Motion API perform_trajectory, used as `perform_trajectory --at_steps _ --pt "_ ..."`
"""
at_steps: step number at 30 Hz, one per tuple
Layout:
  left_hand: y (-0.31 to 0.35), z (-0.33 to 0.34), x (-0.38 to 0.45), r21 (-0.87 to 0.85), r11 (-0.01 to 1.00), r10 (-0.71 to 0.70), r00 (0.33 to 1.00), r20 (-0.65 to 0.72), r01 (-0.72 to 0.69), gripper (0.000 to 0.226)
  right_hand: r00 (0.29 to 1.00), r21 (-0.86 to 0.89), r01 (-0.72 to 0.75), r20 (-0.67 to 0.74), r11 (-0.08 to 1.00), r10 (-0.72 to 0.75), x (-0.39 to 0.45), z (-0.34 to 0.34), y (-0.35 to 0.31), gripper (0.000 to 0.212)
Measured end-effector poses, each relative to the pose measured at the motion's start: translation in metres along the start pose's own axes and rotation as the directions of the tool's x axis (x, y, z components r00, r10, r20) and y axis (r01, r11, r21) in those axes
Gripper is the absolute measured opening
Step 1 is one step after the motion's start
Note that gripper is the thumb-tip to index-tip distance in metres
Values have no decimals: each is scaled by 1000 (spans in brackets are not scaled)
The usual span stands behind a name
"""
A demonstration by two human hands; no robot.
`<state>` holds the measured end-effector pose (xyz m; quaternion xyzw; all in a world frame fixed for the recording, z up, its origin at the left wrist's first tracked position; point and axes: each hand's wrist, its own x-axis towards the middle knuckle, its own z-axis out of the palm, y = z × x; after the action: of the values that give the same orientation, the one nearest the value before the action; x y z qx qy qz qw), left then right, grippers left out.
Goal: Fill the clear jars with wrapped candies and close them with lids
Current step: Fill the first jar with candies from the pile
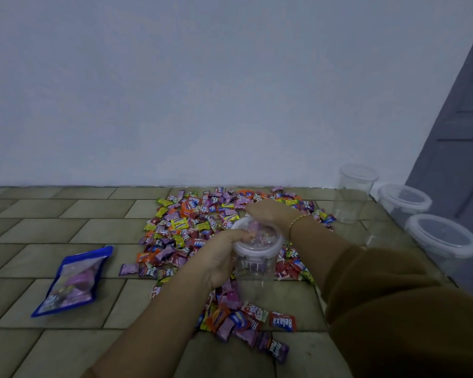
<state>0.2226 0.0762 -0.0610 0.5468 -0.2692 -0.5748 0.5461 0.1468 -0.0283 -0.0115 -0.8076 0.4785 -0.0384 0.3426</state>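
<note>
My left hand (221, 257) grips the jar (253, 271) at its lidded top, thumb on the lid (257, 237); some candies show inside. The jar stands among the candies (191, 230) on the floor (52, 214). My right hand (268, 211), just beyond, I cannot tell its fingers. Far right stand three lidded jars (352, 195). On the left lies a blue bag (74, 279).

There is one view only, from a wide-angle camera worn on the person's head, looking forward and down across the olive tiled floor (66, 236) toward the plain pale wall (202, 91), near enough that both forearms fill the lower frame; straight edges bow outward
</note>
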Motion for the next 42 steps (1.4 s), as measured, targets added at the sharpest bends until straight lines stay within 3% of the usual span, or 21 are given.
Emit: perform_trajectory --at_steps 2,6,7,9,13,16,21,25,29,31,33,37,42 --pt "-5 -3 -2 21 997 71 997 34 -72 24 984 -12 48 -170 999 -49 5 3 2 31" --pt "-21 -22 -2 137 957 227 952 204 -257 97 923 66 204 -346 977 -170 -3 3 11 27" --pt "-22 -25 -4 213 933 240 942 235 -291 101 929 61 208 -323 976 -178 -11 1 10 34" --pt "-21 -21 -9 345 869 275 927 256 -354 87 951 53 220 -233 974 -203 -26 -5 7 61" --pt "-31 -13 -1 515 715 461 872 163 -474 58 968 -84 248 -9 965 -250 -41 1 10 104" --pt "-42 -16 8 562 681 492 862 123 -469 78 955 -139 285 -39 948 -293 -42 16 20 112" --pt "-47 -14 8 516 706 505 856 113 -485 86 856 42 441 -321 896 -406 -59 24 34 85" --pt "-48 -12 6 497 737 486 870 81 -457 93 809 250 509 -465 824 -359 -77 23 39 60" --pt "-43 -4 -3 514 736 476 876 71 -442 94 829 564 490 -537 665 -156 -91 25 67 27" --pt "-42 -5 -6 564 704 474 877 81 -433 97 846 718 437 -533 542 24 -94 30 90 13" --pt "-45 -7 -12 603 668 479 872 101 -436 97 852 803 348 -486 483 194 -96 41 115 28" --pt "-66 -18 -23 771 543 476 878 45 -333 120 843 752 128 -426 647 328 -96 72 161 51" --pt "-90 -28 -37 895 367 498 866 41 -253 98 858 489 -28 -437 872 272 -97 76 170 68"
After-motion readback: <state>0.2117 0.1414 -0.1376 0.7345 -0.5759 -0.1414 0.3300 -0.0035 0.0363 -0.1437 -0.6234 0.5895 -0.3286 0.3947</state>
